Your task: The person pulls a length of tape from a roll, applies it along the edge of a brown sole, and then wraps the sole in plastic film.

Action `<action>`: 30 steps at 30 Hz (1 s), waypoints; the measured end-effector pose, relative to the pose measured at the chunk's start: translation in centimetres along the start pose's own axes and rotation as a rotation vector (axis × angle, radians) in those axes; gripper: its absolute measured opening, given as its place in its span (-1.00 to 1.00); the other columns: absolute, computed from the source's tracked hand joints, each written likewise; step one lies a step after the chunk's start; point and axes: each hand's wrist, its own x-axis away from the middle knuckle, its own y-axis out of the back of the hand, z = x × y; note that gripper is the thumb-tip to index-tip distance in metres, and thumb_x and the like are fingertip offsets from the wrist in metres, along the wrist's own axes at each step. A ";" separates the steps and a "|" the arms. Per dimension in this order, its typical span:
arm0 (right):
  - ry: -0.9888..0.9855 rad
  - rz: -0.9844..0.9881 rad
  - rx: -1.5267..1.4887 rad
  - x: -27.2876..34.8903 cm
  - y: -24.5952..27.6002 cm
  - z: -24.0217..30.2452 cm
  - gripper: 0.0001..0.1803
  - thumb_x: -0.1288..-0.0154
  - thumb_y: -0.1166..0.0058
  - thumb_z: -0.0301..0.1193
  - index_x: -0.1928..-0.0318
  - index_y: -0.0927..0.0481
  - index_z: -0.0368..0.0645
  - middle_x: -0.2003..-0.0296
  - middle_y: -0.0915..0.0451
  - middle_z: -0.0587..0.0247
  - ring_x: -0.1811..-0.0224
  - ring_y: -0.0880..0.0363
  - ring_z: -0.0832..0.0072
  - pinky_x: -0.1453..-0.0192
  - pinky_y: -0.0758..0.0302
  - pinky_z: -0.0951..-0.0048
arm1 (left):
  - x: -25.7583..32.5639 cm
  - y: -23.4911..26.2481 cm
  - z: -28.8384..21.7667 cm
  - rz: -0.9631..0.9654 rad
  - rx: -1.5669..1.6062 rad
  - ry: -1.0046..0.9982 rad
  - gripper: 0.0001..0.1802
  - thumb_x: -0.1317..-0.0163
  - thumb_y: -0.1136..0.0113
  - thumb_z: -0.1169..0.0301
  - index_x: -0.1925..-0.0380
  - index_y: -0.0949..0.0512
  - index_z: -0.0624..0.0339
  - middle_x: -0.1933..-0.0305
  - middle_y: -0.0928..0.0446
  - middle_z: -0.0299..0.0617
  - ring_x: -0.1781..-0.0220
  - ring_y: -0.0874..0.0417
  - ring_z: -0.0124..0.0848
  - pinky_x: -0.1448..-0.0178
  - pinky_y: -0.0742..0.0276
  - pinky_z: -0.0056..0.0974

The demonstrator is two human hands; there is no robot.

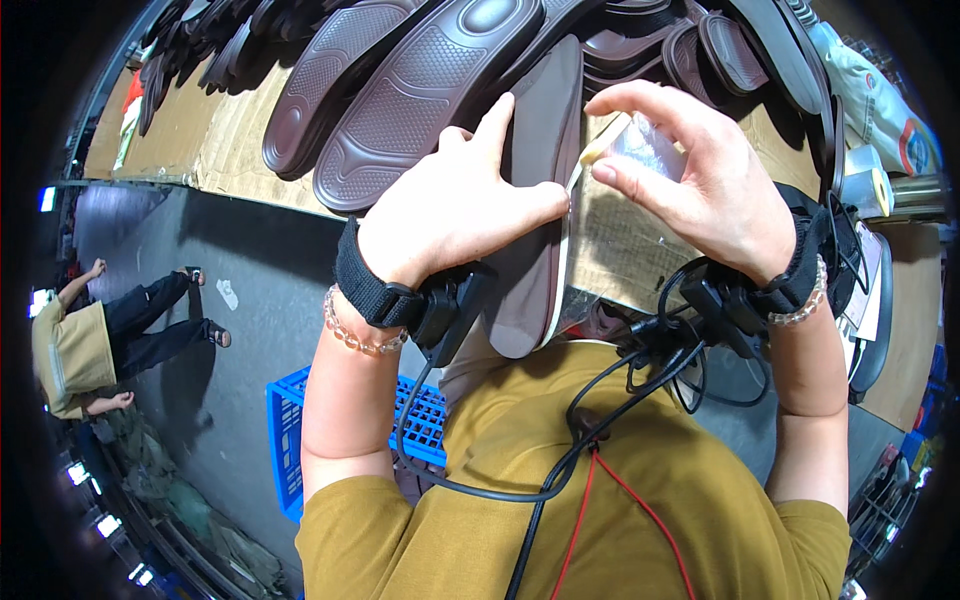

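Observation:
A long dark brown shoe sole [545, 130] with a pale edge strip lies lengthwise before me, its near end sticking out past the table edge towards my body. My left hand [465, 205] rests across this sole and grips it, index finger stretched along its left side and thumb at its right edge. To the right, my right hand [705, 175] curls around a roll of clear tape [645, 150] with a yellowish core, close beside the sole. Part of the roll is covered by the thumb and fingers.
More brown soles [420, 95] lie across the wooden table [235, 150], with several piled at the back. Another tape roll [868, 190] and a white bag [885, 110] are at right. Below left stands a blue crate [290, 430]. A person [120, 335] is on the floor area at far left.

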 end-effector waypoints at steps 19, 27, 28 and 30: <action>0.036 -0.241 0.447 -0.9 -2.2 0.7 -0.53 -0.10 -0.48 -0.28 -0.03 -0.64 -0.02 0.24 -0.48 0.07 0.16 -0.61 0.14 0.06 -0.60 0.20 | 0.1 -0.4 0.2 0.006 0.058 0.003 0.17 -0.07 -0.34 -0.18 -0.61 -0.11 0.08 -0.24 -0.46 0.31 -0.17 -0.62 0.09 -0.27 -0.52 -0.08; 0.048 -0.225 0.516 -0.8 -2.6 -0.5 -0.55 -0.15 -0.43 -0.28 -0.06 -0.63 -0.01 0.23 -0.50 0.05 0.14 -0.63 0.10 0.04 -0.61 0.19 | -2.2 0.0 -1.8 -0.085 -0.017 -0.069 0.16 -0.09 -0.27 -0.14 -0.53 -0.12 0.43 0.27 -0.68 0.36 0.14 -0.78 0.12 -0.07 -0.65 -0.05; 0.048 -0.221 0.531 -0.7 -2.6 -0.8 -0.55 -0.19 -0.40 -0.28 -0.10 -0.63 0.00 0.22 -0.51 0.05 0.14 -0.62 0.08 0.04 -0.61 0.19 | -2.8 -0.6 -1.9 -0.140 -0.080 -0.091 0.15 -0.12 -0.24 -0.16 -0.53 -0.11 0.43 0.20 -0.68 0.38 0.09 -0.77 0.13 -0.09 -0.64 -0.05; 0.047 -0.169 0.529 -0.7 -2.3 -1.0 -0.56 -0.21 -0.38 -0.28 -0.10 -0.63 0.00 0.22 -0.51 0.04 0.14 -0.63 0.07 0.03 -0.61 0.19 | -3.2 -1.1 -1.8 -0.140 -0.129 -0.108 0.17 -0.12 -0.23 -0.21 -0.52 -0.12 0.44 0.19 -0.69 0.38 0.08 -0.77 0.13 -0.09 -0.65 -0.06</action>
